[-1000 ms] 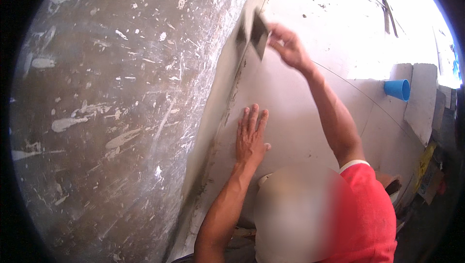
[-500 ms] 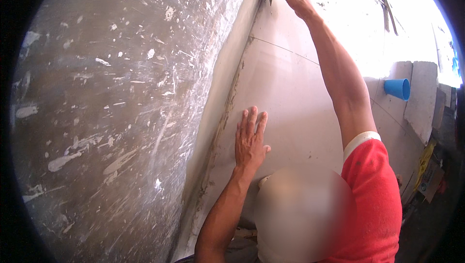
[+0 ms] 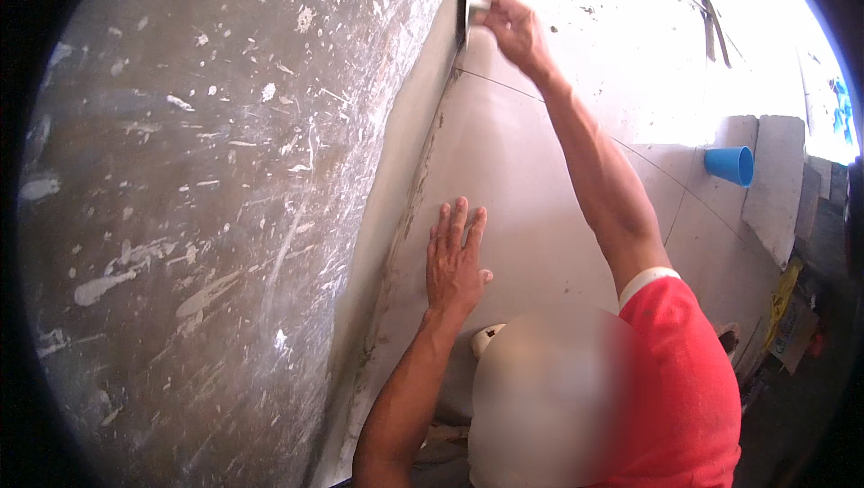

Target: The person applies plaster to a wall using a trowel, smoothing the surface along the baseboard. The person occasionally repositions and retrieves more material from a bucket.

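Note:
My right hand [image 3: 513, 29] is closed around the handle of a plastering trowel [image 3: 465, 4] near the top of the view. The trowel's dark, thin blade stands on edge against the smooth, pale strip [image 3: 382, 173] along the foot of the wall [image 3: 207, 200]. Its handle is mostly hidden by my fingers. Lower down, my left hand [image 3: 455, 263] lies flat on the pale tiled floor [image 3: 531, 191], fingers stretched and slightly spread, holding nothing. It rests close to the rough, crumbly edge where the tiles meet the strip.
A blue plastic cup [image 3: 731, 165] lies or stands at the right, beside a pale slab [image 3: 776, 187]. Behind it is a dark clutter with a yellow wrapper [image 3: 783, 299] and a piece of cardboard [image 3: 796, 333]. A dark narrow strip [image 3: 714, 27] lies on the bright floor at the far right.
My right hand and the trowel have come nearer along the wall's foot, with the elbow more bent. The left hand has stayed flat on the tiles; the view has shifted slightly.

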`<state>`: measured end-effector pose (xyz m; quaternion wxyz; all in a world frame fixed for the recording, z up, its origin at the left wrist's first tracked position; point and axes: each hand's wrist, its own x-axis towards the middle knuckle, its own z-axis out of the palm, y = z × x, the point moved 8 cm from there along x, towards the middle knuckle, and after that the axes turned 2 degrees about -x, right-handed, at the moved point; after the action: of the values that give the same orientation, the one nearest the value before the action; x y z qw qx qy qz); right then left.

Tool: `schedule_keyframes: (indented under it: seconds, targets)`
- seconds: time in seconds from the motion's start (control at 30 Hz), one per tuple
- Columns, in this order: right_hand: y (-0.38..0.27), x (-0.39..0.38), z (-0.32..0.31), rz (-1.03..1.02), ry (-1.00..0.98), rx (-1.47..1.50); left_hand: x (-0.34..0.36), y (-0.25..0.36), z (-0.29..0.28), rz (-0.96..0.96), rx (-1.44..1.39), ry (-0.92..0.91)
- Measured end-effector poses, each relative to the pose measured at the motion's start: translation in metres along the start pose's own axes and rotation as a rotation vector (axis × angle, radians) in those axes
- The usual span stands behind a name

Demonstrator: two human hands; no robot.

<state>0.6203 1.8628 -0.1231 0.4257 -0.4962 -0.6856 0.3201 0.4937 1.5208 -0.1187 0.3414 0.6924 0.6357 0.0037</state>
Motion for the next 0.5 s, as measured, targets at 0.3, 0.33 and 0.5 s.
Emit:
schedule_keyframes:
  seconds: [0.3,0.33,0.5]
  targets:
    - [0.012,-0.016,-0.02,0.004,-0.044,0.175,0.006,-0.011,0.034,0.035,-0.02,0.028]
    - [0.027,0.002,-0.028,0.074,-0.019,0.178,0.006,-0.011,0.034,0.036,-0.023,0.026]
    - [0.054,0.06,-0.038,0.032,-0.03,0.255,0.006,-0.01,0.029,0.034,-0.019,0.03]
